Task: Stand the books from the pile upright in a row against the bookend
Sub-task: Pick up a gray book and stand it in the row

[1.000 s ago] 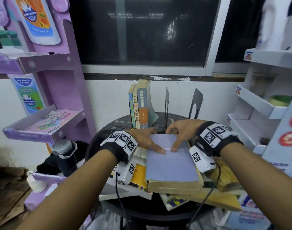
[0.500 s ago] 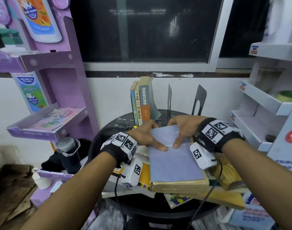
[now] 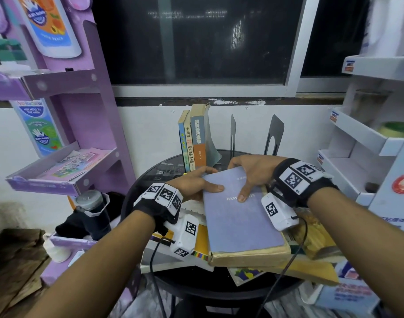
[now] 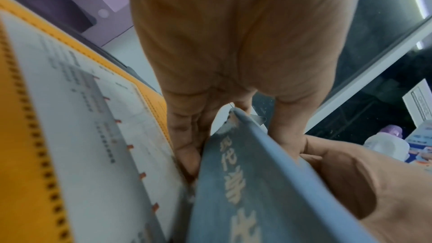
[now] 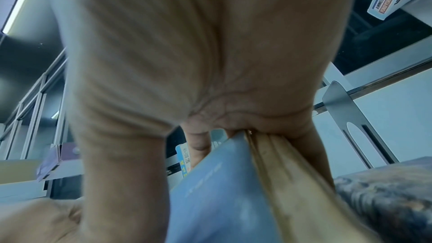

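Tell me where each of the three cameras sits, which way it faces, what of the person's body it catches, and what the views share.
Head: worn on the head, looking forward and down at the round table; shows both forearms, left hand and right hand gripping the blue book.
Left wrist: looks along the left hand; its fingers lie under the book, thumb on top.
Right wrist: looks along the right hand toward a bookend.
Shared: all three show the blue book.

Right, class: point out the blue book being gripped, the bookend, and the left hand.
blue book (image 3: 240, 216), head view, middle of cover
bookend (image 3: 274, 135), head view, upright plate
left hand (image 3: 191, 184), head view, back of hand
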A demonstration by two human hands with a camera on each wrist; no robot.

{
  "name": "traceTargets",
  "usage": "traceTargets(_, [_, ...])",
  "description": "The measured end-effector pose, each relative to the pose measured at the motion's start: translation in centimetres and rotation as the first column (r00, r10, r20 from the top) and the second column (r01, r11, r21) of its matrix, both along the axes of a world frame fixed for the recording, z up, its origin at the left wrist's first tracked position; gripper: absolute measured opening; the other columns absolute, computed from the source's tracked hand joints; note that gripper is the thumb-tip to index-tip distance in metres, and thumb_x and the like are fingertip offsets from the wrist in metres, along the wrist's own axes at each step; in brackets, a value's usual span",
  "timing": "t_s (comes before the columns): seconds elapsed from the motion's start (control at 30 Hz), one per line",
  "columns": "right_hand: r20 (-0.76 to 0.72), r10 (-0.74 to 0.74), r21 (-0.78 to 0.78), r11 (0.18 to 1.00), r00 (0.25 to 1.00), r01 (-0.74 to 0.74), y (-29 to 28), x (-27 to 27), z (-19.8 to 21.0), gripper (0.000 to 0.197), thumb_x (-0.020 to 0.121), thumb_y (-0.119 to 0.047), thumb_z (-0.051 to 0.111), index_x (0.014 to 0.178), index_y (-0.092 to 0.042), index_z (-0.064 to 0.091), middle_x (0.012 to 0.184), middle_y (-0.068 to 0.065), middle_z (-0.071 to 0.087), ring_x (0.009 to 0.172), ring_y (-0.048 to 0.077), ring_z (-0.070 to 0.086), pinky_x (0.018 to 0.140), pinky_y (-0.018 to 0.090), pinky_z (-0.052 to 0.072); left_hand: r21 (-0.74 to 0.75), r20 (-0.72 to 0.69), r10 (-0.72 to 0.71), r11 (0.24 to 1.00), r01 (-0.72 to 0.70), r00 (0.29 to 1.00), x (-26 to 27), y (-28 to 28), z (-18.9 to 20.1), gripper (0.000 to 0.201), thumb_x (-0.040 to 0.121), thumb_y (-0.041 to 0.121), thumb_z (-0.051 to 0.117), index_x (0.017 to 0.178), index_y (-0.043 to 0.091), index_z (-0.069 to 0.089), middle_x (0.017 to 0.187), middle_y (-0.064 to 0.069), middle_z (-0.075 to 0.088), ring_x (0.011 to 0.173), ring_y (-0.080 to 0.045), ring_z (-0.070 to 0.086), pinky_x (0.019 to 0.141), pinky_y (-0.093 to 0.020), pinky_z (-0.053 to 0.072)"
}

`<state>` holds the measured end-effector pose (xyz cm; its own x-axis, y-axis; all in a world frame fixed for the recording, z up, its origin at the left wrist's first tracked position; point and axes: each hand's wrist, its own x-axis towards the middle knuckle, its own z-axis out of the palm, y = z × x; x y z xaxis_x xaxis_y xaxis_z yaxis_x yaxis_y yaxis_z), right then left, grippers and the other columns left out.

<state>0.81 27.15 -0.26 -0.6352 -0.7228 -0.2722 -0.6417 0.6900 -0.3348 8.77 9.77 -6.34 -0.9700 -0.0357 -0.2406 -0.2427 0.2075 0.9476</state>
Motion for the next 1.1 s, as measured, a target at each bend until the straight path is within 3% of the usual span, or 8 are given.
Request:
traceTargets(0.27, [-0.013,0.011,0.003,1.000,1.000,-0.011,-0.1,0.8,0.9,0.067,0.055,-0.024,0.094,0.107,-0.025,0.051,0.099,-0.006,0.061,0.086,0.013,0.059,0.069,0.030,0.054,0.128,0.016,-0.049,0.991,0.046,0.999,0.8,0.1,0.4,0.054,0.074,0.020,0.075,0.124,0.017,0.054,0.121,-0.015,0.065,0.106,-0.033,0.066,0.074,-0.042,0.059])
traceTargets(0.37, [-0.038,0.007,-0.013,1.000,0.999,-0.007,0.3,1.2,1.6,0.066,0.053,-0.026,0.095,0.104,-0.026,0.052,0.100,-0.003,0.064,0.087,0.017,0.062,0.075,0.038,0.057,0.147,-0.037,-0.054,0.987,0.059,0.998,1.2,0.4,1.4,0.026,0.085,0.009,0.069,0.108,0.016,0.062,0.098,-0.006,0.074,0.088,-0.022,0.072,0.074,-0.039,0.061])
traceTargets(0.5, [-0.062,-0.012,-0.042,0.999,0.998,0.009,0.9,1.9,3.0,0.066,0.050,-0.027,0.095,0.100,-0.029,0.052,0.100,-0.001,0.066,0.090,0.023,0.066,0.073,0.040,0.058,0.152,-0.079,-0.042,0.987,0.053,0.996,1.7,0.6,2.8,0.055,0.074,0.013,0.074,0.126,0.007,0.057,0.118,-0.018,0.068,0.106,-0.036,0.066,0.088,-0.048,0.056])
traceTargets(0.6, [-0.111,-0.037,-0.066,0.997,0.993,0.030,1.0,2.5,4.0,0.064,0.051,-0.027,0.095,0.095,-0.031,0.048,0.095,-0.002,0.064,0.078,0.020,0.064,0.055,0.029,0.053,0.145,-0.132,0.008,0.989,0.012,0.991,2.1,0.7,3.7,0.045,0.081,0.007,0.072,0.124,0.003,0.060,0.116,-0.019,0.069,0.106,-0.036,0.066,0.092,-0.051,0.053])
traceTargets(0.7, [-0.163,-0.038,-0.104,0.994,0.986,0.021,1.0,3.0,5.1,0.072,0.053,-0.025,0.094,0.110,-0.026,0.051,0.099,-0.002,0.061,0.076,0.015,0.059,0.039,0.016,0.044,0.140,-0.206,0.071,0.989,-0.042,0.976,2.5,0.8,4.9,0.033,0.083,0.002,0.068,0.116,0.000,0.066,0.109,-0.018,0.071,0.099,-0.035,0.069,0.088,-0.048,0.056])
traceTargets(0.8, [-0.293,-0.014,-0.131,0.991,0.956,-0.026,0.8,3.3,6.2,0.075,0.052,-0.029,0.094,0.116,-0.021,0.057,0.105,-0.002,0.060,0.090,0.018,0.059,0.059,0.019,0.050,0.129,-0.253,0.126,0.987,-0.096,0.959,3.0,0.7,6.6,0.027,0.080,0.000,0.070,0.106,-0.004,0.069,0.102,-0.022,0.072,0.094,-0.039,0.069,0.084,-0.048,0.057])
traceTargets(0.93, [-0.450,-0.027,-0.211,0.974,0.893,-0.077,0.0,3.2,6.8,0.079,0.051,-0.033,0.094,0.121,-0.021,0.059,0.109,0.001,0.052,0.103,0.019,0.050,0.072,0.025,0.037,0.089,-0.352,0.188,0.982,-0.167,0.917,3.5,0.3,8.5,0.018,0.077,-0.003,0.071,0.094,0.004,0.071,0.091,-0.015,0.074,0.078,-0.028,0.071,0.065,-0.033,0.058])
traceTargets(1.1, [-0.486,-0.119,-0.387,0.917,0.866,-0.091,-1.5,3.0,5.9,0.085,0.047,-0.039,0.093,0.123,-0.034,0.055,0.111,-0.003,0.040,0.115,0.021,0.034,0.097,0.042,0.038,0.066,-0.476,0.295,0.951,-0.301,0.828,3.6,-0.9,9.5,0.039,0.067,-0.006,0.078,0.104,0.005,0.069,0.099,-0.011,0.071,0.086,-0.024,0.067,0.072,-0.032,0.058])
